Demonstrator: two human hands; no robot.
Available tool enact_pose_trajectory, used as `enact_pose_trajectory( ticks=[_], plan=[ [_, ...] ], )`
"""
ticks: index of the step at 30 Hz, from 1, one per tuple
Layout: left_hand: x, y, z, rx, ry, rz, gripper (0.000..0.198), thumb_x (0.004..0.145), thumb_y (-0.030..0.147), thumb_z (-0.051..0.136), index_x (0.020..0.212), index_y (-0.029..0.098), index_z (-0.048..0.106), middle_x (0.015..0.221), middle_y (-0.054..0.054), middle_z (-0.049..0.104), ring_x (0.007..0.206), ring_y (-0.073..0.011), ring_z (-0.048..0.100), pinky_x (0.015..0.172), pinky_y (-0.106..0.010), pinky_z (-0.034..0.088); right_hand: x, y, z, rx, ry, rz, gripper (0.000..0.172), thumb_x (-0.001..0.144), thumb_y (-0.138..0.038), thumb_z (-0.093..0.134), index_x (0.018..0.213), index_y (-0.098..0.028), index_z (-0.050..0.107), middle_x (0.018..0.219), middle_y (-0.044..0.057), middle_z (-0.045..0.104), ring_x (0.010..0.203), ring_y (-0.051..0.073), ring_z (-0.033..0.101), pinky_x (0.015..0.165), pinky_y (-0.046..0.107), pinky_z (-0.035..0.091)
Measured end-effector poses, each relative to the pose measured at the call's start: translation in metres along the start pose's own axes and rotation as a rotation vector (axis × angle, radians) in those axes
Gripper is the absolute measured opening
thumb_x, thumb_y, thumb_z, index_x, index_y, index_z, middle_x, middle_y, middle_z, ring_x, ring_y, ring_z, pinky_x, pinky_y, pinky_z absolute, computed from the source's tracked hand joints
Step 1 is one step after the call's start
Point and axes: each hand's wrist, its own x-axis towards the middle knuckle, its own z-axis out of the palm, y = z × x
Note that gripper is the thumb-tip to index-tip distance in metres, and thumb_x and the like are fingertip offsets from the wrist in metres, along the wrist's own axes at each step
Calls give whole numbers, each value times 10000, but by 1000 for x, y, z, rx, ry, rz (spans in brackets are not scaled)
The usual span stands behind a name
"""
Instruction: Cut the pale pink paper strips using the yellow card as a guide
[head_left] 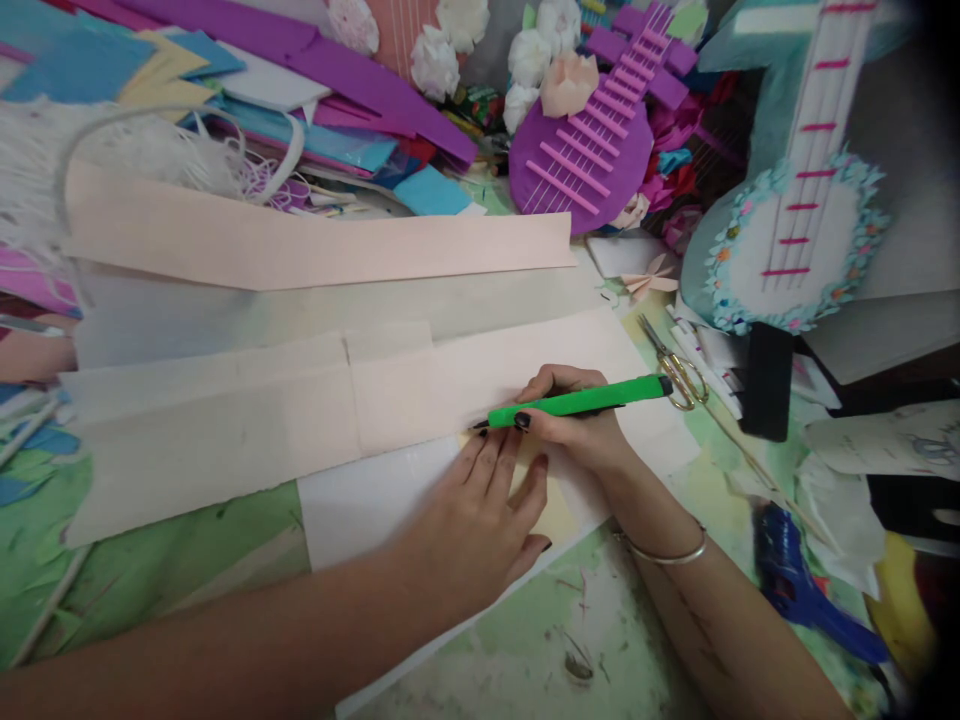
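My right hand [577, 425] is closed around a green utility knife [574, 402], held slanted like a pen. Its dark tip touches down at the lower edge of a long cream paper strip [285, 410]. Flat on the sheets lies my left hand [480, 510], fingers spread, with fingertips just below the knife tip. Beneath that hand are a white sheet [375, 510] and a small pale yellow piece [551, 505]. The cream strip has a seam or overlap near its middle.
A peach paper strip [412, 245] lies beyond. Gold-handled scissors [675, 365], a black phone-like slab [766, 380] and a blue glue gun [795, 570] are at right. Decorated purple [577, 150] and teal [712, 220] guitar shapes stand behind. Paper scraps and white strings [172, 160] crowd the far left.
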Motion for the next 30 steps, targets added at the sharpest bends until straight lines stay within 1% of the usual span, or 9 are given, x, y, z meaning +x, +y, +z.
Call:
enact_pose_trajectory(
  ticks=[5,11,15,19,24,30],
  plan=[
    [0,0,1,0,-14,-2,623,866,530,577,1290,77,529,1348,-317,488,1286,-414,461,1041,-508,368,0,-1,1,2,-4,13,213,629,-259,813,663,-170,623,695,25,694,627,130,618,572,248,483],
    [-1,-1,-1,9,-15,1,616,879,524,561,1292,69,520,1332,-314,506,1269,-403,486,1049,-496,355,1,-1,-2,-31,8,-7,200,640,-248,803,655,-165,622,657,13,669,593,114,580,537,233,440],
    [-2,-1,0,10,-29,0,621,894,530,533,1314,74,497,1360,-309,482,1295,-410,453,1058,-511,334,0,0,-1,-23,-3,8,217,631,-256,809,662,-171,612,685,16,682,616,122,598,558,240,461],
    [-2,-1,0,4,-37,-1,610,900,515,531,1316,70,497,1360,-314,478,1302,-416,442,1054,-515,340,0,0,-1,-16,-6,11,226,628,-266,814,664,-172,611,696,23,687,627,129,608,574,250,474],
    [-1,-1,0,-8,-40,2,611,901,512,534,1314,63,501,1373,-319,459,1300,-419,441,1057,-518,341,0,0,-3,-62,-5,23,218,637,-284,809,674,-170,628,697,28,687,631,133,607,573,252,474],
    [-1,0,0,-3,-64,1,603,909,511,522,1319,69,495,1378,-305,465,1308,-402,440,1065,-511,335,0,-2,-4,-54,22,-6,208,630,-271,805,657,-170,625,682,19,687,615,120,598,560,233,467]
  ],
)
